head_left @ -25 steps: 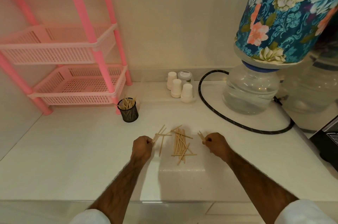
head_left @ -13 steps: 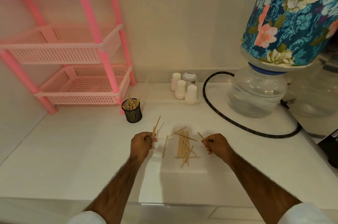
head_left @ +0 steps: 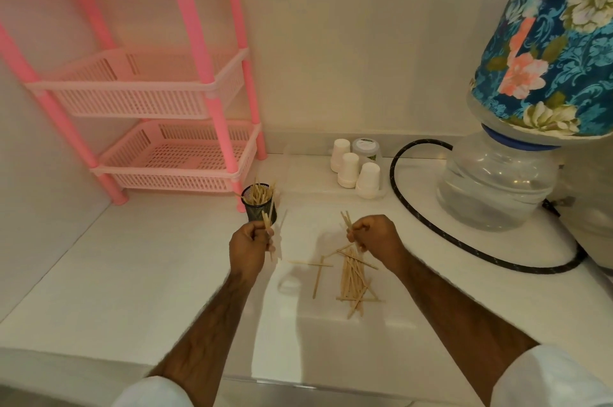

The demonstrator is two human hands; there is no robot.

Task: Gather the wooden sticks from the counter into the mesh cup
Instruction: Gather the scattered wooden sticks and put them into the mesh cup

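Domestic kitchen or pantry corner, set up for drinks. White worktop [head_left: 149,274] against plain cream wall. Large clear water container [head_left: 497,187] at right, topped by floral cloth cover [head_left: 557,51]. Upturned paper cups [head_left: 349,167] and lidded jar [head_left: 365,147] grouped at back. Pink plastic basket rack [head_left: 185,154] in left corner. Black hose [head_left: 394,174] loops across worktop. Mesh cup [head_left: 255,212] of wooden sticks [head_left: 258,192] just beside rack.

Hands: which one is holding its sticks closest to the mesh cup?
The left hand: the sticks it grips overlap the black mesh cup in view. The right hand grips a second bundle farther right, by the loose pile.
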